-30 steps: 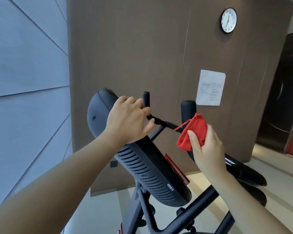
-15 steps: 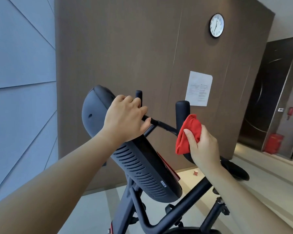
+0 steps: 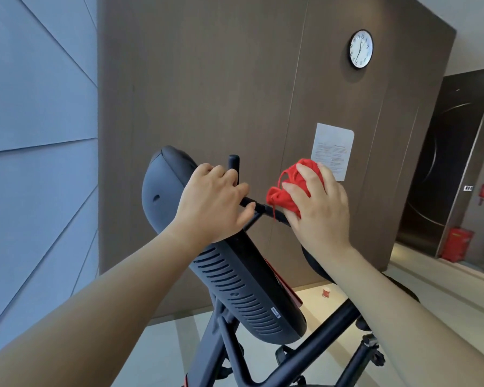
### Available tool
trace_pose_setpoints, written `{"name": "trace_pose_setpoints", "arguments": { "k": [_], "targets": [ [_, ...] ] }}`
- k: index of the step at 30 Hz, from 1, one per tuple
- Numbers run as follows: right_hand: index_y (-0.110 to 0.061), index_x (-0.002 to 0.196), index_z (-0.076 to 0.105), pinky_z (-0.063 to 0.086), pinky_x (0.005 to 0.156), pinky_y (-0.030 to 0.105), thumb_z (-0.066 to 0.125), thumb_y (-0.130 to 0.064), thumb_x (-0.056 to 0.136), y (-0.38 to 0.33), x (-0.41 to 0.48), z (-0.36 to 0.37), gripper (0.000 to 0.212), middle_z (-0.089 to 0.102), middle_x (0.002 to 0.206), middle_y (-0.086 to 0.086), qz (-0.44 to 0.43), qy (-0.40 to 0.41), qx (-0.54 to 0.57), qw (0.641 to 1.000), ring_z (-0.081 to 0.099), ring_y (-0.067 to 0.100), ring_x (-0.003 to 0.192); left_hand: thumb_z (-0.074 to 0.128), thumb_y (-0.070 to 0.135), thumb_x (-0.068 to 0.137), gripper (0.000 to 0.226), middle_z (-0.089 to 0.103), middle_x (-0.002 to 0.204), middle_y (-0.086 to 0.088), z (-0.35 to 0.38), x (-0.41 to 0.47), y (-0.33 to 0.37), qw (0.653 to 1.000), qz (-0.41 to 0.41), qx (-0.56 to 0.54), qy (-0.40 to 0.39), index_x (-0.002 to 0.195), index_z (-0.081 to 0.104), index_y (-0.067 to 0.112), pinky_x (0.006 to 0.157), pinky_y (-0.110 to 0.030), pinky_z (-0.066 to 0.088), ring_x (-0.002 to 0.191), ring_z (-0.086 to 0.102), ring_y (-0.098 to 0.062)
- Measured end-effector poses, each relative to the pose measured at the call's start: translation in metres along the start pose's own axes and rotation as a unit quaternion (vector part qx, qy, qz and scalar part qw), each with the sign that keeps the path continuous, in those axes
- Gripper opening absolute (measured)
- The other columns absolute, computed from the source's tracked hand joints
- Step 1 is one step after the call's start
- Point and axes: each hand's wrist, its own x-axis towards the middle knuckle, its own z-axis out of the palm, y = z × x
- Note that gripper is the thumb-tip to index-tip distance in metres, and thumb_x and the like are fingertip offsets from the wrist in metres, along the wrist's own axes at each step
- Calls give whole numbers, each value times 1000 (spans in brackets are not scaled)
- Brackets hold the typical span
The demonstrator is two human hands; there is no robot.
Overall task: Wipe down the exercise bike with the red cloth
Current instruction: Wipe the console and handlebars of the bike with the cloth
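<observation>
Mid-wipe: R hand [image 3: 319,213] fingers [image 3: 305,173] clutch bunched red cloth [image 3: 287,196] on black handlebar [image 3: 256,205]; L hand [image 3: 213,205] grips dark-grey vented console [image 3: 235,275]. Next: slide along bar.

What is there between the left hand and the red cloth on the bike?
Head view: only a short bare stretch of the black handlebar runs from the left hand to the red cloth, which the right hand holds.

Soft, even daylight fills my view without harsh shadows, brightest on the floor [image 3: 430,279] at lower right, a dull sheen lies on the dark door [image 3: 442,169] and the exercise bike [image 3: 235,275], and the wide lens bends the wall panels [image 3: 39,135] at left.
</observation>
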Motion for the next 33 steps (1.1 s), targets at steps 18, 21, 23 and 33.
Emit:
{"name": "trace_pose_setpoints", "arguments": {
  "k": [18, 21, 23, 33],
  "targets": [
    [-24, 140, 38, 34, 102, 50, 48, -64, 83, -11, -53, 2, 70, 23, 153, 8, 73, -16, 85, 994, 20, 31, 141, 10, 55, 90, 61, 59, 92, 4, 0, 2, 3, 1000, 3, 12, -1, 101, 63, 26, 73, -34, 32, 78, 50, -19],
    [-22, 135, 44, 30, 103, 48, 45, -69, 80, -24, -41, 5, 73, 26, 151, 9, 128, 11, 86, 988, 21, 29, 140, 10, 55, 91, 61, 60, 92, 4, 0, 2, 2, 1000, 6, 16, -2, 101, 63, 26, 74, -34, 32, 78, 51, -19],
    [-17, 128, 48, 33, 100, 48, 48, -60, 86, -23, -38, 9, 59, 32, 148, 10, 142, 54, 108, 983, 28, 29, 137, 9, 55, 91, 62, 60, 92, 4, 0, 2, 2, 1000, 9, 18, -1, 101, 63, 26, 74, -33, 33, 77, 51, -19],
    [-11, 146, 20, 37, 102, 41, 58, -32, 90, -14, -44, 22, 70, 27, 152, 13, 143, 58, 70, 986, 32, 32, 136, 10, 54, 90, 62, 61, 92, 4, 3, 1, 2, 1000, 7, 16, 3, 101, 64, 25, 77, -35, 36, 78, 51, -19]
  ]
}}
